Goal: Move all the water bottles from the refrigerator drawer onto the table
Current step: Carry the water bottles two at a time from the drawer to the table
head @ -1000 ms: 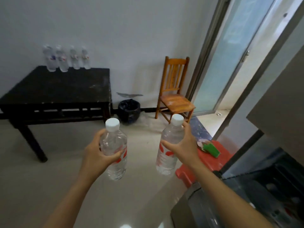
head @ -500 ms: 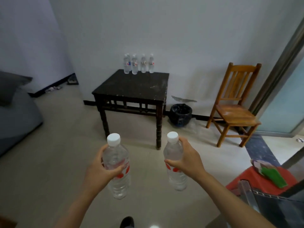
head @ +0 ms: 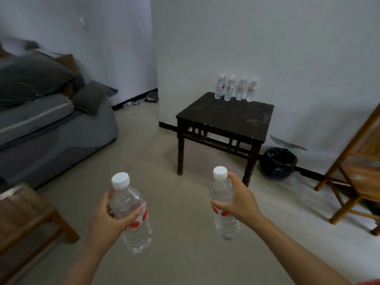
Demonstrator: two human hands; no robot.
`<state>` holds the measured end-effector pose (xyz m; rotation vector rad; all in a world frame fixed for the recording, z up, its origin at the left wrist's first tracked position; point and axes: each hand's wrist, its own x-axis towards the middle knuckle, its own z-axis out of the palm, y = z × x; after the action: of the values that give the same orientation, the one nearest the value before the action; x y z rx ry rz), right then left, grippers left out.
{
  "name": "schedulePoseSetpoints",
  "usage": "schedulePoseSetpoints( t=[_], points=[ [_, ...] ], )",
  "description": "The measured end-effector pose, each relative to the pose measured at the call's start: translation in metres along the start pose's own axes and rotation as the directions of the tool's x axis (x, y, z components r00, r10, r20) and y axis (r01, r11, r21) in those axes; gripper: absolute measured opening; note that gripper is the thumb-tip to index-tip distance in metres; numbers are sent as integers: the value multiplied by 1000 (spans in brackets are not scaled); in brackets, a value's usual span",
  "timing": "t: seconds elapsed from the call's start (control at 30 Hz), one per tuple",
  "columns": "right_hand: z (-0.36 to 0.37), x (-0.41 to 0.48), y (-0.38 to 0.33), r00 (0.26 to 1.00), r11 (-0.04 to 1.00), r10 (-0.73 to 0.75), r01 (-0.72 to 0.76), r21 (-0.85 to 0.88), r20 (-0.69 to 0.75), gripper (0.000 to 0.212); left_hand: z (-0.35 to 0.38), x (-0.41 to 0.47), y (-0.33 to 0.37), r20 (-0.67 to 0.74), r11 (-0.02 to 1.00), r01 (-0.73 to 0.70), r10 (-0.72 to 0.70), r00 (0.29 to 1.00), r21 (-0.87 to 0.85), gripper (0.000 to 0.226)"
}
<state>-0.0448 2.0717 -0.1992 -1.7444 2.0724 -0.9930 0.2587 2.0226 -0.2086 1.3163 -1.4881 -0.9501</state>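
Observation:
My left hand (head: 109, 214) grips a clear water bottle (head: 133, 225) with a white cap and red label, held upright over the floor. My right hand (head: 238, 200) grips a second, similar water bottle (head: 225, 225) around its upper body. Ahead, a dark square table (head: 226, 118) stands against the white wall. Several water bottles (head: 235, 88) stand in a row along its back edge. The refrigerator drawer is out of view.
A grey sofa (head: 51, 124) with cushions fills the left side. A wooden stool (head: 24, 214) sits at the lower left. A black bin (head: 278, 163) stands right of the table, and a wooden chair (head: 357, 167) at the far right. Open floor lies between me and the table.
The view has swung left: the refrigerator and red stool have left the frame, and the sofa has come in. Both hands still hold their bottles.

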Motion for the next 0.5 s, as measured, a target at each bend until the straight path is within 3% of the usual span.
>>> schedulePoseSetpoints(
  t=[0.2, 0.33, 0.43, 0.5],
  points=[
    [69, 47, -58, 998, 997, -9, 5, 76, 60, 84, -67, 50, -29, -70, 999, 32, -32, 997, -5, 77],
    [116, 79, -92, 997, 993, -15, 5, 120, 79, 79, -108, 90, -53, -64, 998, 54, -57, 996, -44, 89],
    [137, 93, -106, 997, 989, -14, 3, 150, 74, 80, -125, 113, -59, -87, 998, 61, -63, 994, -18, 69],
    [156, 109, -118, 997, 989, -5, -6, 151, 75, 79, -142, 130, -68, -75, 997, 71, -71, 995, -12, 67]
  ],
)
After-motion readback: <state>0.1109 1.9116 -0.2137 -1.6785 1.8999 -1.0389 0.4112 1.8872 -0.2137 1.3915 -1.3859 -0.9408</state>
